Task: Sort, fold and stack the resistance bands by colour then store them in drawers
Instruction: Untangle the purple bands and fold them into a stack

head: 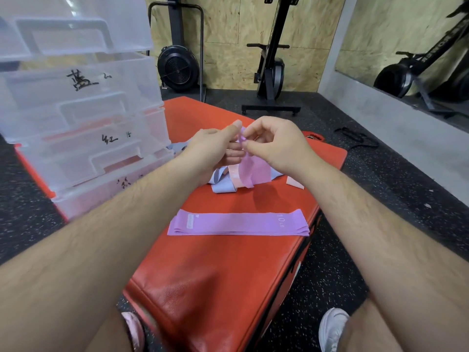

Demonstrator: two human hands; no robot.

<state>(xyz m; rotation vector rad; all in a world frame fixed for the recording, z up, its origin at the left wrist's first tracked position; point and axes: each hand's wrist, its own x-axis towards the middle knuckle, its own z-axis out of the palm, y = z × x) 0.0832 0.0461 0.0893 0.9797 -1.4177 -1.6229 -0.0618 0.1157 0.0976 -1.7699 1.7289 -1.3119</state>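
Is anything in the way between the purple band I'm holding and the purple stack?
Nothing visible. The left hand and right hand pinch the purple band above the loose blue and pink bands; only bare orange pad lies between it and the purple stack.

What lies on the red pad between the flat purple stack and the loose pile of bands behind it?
Nothing. In the head view, the red pad is bare between the purple stack and the loose pile.

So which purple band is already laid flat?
The 10 LB band, flat on the red mat; the other purple band hangs from the left hand and right hand.
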